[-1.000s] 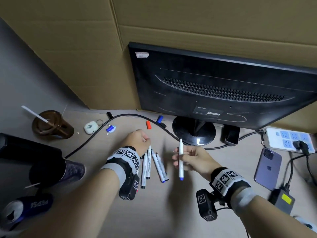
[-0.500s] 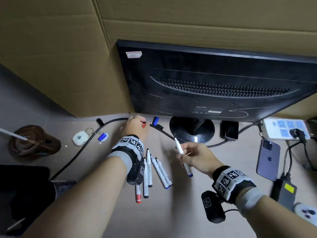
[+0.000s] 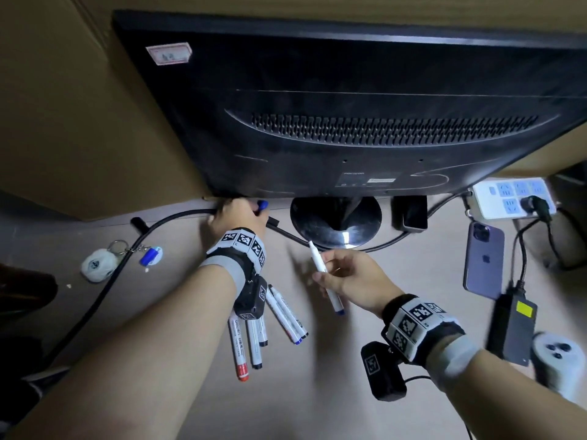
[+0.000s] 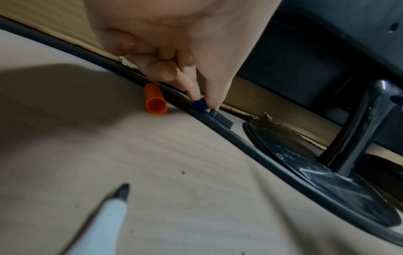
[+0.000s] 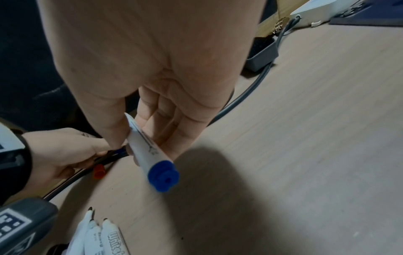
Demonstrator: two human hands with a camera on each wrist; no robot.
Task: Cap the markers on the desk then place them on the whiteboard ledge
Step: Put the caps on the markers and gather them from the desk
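The left hand point(image 3: 239, 215) reaches to the back of the desk point(image 3: 317, 392), just under the monitor point(image 3: 349, 106), and its thumb and forefinger tips point(image 4: 197, 94) pinch a small blue cap point(image 4: 199, 105) lying against the black cable point(image 3: 104, 290) — the other fingers are curled in. An orange cap point(image 4: 155, 100) lies on its side just beside that cable, open end outward. The right hand point(image 3: 351, 279) holds an uncapped white marker point(image 3: 324, 276) with a blue end plug, pinched between thumb and fingers, tip tilted up toward the monitor stand point(image 3: 336, 222). Five more uncapped markers point(image 3: 263, 328) lie side by side on the desk under the left wrist. Farther right sit a purple phone point(image 3: 482, 258), a white power strip point(image 3: 508, 198) and a black power adapter point(image 3: 511, 328); to the left — a set of keys point(image 3: 117, 258).
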